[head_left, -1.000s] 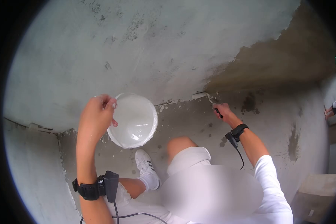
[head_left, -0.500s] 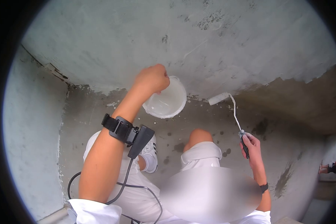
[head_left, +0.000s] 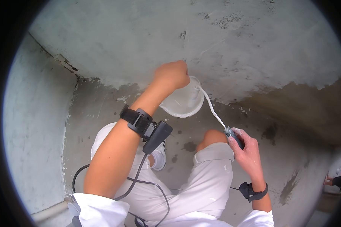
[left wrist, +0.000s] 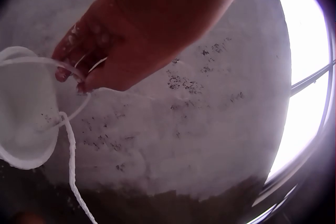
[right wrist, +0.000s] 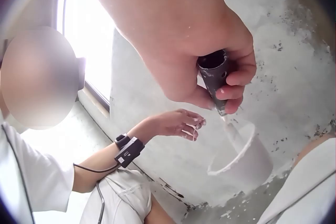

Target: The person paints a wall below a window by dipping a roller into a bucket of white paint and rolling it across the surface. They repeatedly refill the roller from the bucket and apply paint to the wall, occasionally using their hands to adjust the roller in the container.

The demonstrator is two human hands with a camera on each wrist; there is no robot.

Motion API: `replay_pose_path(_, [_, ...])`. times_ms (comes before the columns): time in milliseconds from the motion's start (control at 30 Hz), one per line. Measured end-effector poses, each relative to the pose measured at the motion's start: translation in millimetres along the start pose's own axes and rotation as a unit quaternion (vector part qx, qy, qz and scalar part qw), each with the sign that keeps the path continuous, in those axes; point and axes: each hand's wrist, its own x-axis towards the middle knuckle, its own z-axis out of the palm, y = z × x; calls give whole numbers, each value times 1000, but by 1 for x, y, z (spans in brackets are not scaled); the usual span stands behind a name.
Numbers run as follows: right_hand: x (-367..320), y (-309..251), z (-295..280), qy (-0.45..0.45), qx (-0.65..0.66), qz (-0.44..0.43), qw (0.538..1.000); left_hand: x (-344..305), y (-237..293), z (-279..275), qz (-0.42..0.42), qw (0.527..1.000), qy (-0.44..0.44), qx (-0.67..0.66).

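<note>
My left hand (head_left: 172,73) grips the thin bail handle (left wrist: 50,62) of a white bucket (head_left: 181,114), which hangs tilted close to the wall. Whitish paint coats the bucket's inside and rim. In my right hand (head_left: 248,153) is the dark handle (right wrist: 214,77) of a paint roller, fingers and thumb wrapped round it. Its paint-caked white rod (head_left: 213,109) reaches over the bucket's rim, and the roller's head is inside the bucket, mostly hidden in the head view. White paint smears both hands.
A pale painted wall (head_left: 140,41) rises ahead, with a bare brown patch (head_left: 307,102) at right. A side wall (head_left: 41,121) stands at left. Paint-spotted grey floor (head_left: 98,109) lies below. A black cable (head_left: 140,181) crosses my lap. Another person (head_left: 337,179) shows far right.
The paint roller has gone from the wall's foot, right of the bucket, leftward into the bucket. The left hand still holds the bucket, and the head view has shifted.
</note>
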Motion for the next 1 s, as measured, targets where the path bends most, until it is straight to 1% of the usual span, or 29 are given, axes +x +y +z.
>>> replay_pose_path(33, [6,-7,2,-7,-27,-7,1000,-1,2,-1,3,1000,-3,1])
replay_pose_path(133, [24,-16,11,7,-103,-75,992,-8,9,-1,26,999,7,22])
replay_pose_path(233, [39,-25,21,14,-203,-115,972,-13,12,1,53,998,19,17])
replay_pose_path(333, [53,-38,26,-11,-316,-123,941,-16,14,4,86,996,37,12])
replay_pose_path(433, [63,-46,33,-52,-394,-122,909,-15,15,8,110,993,33,-10])
replay_pose_path(533, [68,-47,38,-56,-395,-135,907,-13,17,17,140,988,29,-54])
replay_pose_path(633, [78,-51,37,-88,-367,-73,923,-10,21,18,155,985,16,-72])
replay_pose_path(733, [70,-46,35,-68,-264,-103,957,-12,21,15,173,984,42,-24])
replay_pose_path(833, [55,-49,32,-4,-371,-156,915,-15,14,13,174,983,54,-16])
replay_pose_path(933, [59,-43,30,-7,-417,-178,891,-10,11,15,173,984,37,-13])
replay_pose_path(1000, [59,-44,25,-5,-391,-175,904,-9,12,16,168,985,33,-22])
